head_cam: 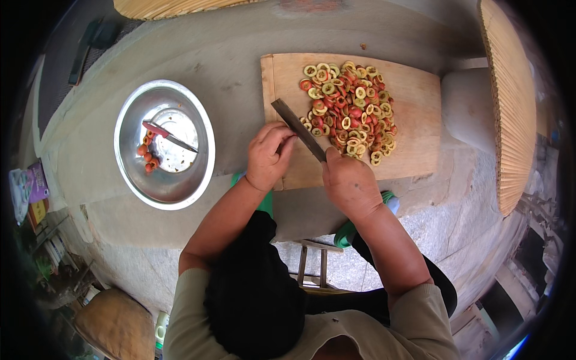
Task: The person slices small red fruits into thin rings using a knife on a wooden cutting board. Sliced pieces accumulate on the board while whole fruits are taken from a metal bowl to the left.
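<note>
My right hand [353,182] grips a dark-bladed knife [300,129], its blade seen nearly edge-on and slanting up to the left over a wooden cutting board [416,121]. At the board's left part my left hand [270,155] has its fingers curled, the tips close against the blade. Whether something small sits between those fingertips is hidden. Beyond the knife lies a heap of sliced red fruit [346,108], apparently hawthorn, many pieces being rings with hollow centres. A metal basin [204,121] stands to the left, holding several whole red fruits [148,156] and a red-handled paring knife [156,129].
Ribbed straw-coloured panels stand at the right [508,112] and the top edge [166,8]. A small brown scrap [363,46] lies behind the board. Below the work surface is a wooden stool [315,265]. Packages [38,180] sit at the far left.
</note>
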The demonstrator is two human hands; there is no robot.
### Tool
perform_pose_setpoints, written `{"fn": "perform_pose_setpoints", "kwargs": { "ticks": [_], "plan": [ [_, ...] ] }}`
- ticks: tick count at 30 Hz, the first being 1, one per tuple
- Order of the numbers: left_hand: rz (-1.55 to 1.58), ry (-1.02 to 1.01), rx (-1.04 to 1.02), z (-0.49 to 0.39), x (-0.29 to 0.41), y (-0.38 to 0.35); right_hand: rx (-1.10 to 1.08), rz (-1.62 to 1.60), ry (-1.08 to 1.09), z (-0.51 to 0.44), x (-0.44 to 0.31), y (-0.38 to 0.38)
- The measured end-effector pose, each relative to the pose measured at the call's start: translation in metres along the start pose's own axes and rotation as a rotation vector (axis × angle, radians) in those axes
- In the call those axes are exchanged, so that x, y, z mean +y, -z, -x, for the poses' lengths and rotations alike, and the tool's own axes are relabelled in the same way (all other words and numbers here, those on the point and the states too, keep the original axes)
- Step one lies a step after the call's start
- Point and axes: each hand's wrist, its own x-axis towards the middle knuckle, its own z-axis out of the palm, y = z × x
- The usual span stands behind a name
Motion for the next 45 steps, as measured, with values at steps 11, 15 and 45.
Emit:
{"fn": "perform_pose_setpoints", "kwargs": {
  "ticks": [11,15,45],
  "plan": [
    [-0.109,-0.058,-0.049,-0.002,0.002,-0.003,0.086,-0.012,-0.027,-0.017,0.000,-0.018],
    [-0.077,-0.118,-0.043,-0.011,0.015,0.003,0.194,0.012,-0.048,-0.012,0.006,-0.011],
    [-0.029,0.297,0.345,-0.014,-0.005,0.164,0.066,-0.101,-0.151,0.003,0.014,0.000]
  ]
}}
